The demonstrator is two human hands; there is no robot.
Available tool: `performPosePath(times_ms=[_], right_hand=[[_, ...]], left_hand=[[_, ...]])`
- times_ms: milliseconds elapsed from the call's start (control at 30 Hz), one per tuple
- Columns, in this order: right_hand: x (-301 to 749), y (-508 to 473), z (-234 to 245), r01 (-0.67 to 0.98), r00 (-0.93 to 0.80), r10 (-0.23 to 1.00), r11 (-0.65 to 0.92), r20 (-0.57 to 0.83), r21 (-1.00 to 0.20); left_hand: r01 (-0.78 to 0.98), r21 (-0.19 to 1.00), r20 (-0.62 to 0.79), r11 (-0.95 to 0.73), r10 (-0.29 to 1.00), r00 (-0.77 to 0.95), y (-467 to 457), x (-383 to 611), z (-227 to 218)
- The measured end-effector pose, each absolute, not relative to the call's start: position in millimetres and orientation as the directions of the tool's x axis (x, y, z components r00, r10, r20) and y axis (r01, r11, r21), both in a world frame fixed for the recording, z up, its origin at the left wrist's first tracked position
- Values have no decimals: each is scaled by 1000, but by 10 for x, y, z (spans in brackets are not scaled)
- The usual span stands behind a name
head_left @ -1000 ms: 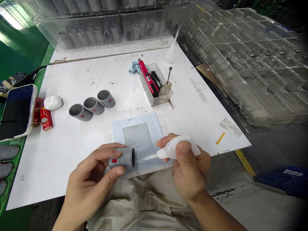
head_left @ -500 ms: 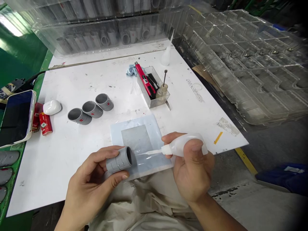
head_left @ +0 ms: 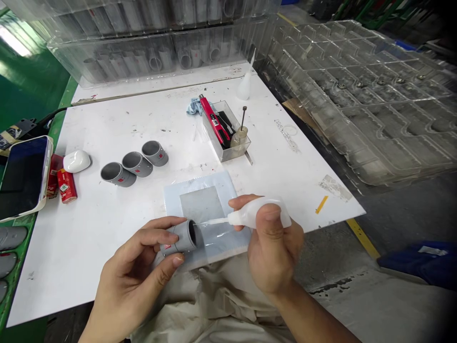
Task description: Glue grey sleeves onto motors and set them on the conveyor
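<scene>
My left hand (head_left: 143,264) grips a short grey pipe coupling (head_left: 182,237) on its side, its open end facing right. My right hand (head_left: 273,252) is wrapped round a translucent squeeze bottle (head_left: 259,215) whose long white nozzle reaches to the coupling's mouth. Both are held over a pale blue mat (head_left: 205,216) with a grey square at the white table's (head_left: 117,228) near edge. Three more grey couplings (head_left: 134,163) lie in a row to the left.
A clear box (head_left: 228,131) with a red tool and a small bottle stands behind the mat; a second squeeze bottle (head_left: 245,85) further back. A phone (head_left: 21,176), white case and red cans lie far left. Clear plastic trays (head_left: 360,95) are stacked right and behind.
The bottle's nozzle has moved left up to the coupling's open end. My left hand has turned the coupling slightly and kept it over the mat.
</scene>
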State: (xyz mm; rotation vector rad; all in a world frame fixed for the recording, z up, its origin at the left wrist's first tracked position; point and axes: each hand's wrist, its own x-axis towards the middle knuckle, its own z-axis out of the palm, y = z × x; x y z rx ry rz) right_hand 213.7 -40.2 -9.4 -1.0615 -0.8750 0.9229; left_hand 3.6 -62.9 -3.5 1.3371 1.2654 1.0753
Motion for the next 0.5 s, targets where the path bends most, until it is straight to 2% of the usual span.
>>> performPosePath(times_ms=[267,500], right_hand=[[2131,-384,-93,-208,357,927,198,114,-958],[2130,-382,-91,-209,354,928,199,115,-958]], left_hand=[[127,992,-32,29,999,24,-654,94,-4],[176,984,-9,-18,989,150,-647,-9,-50]])
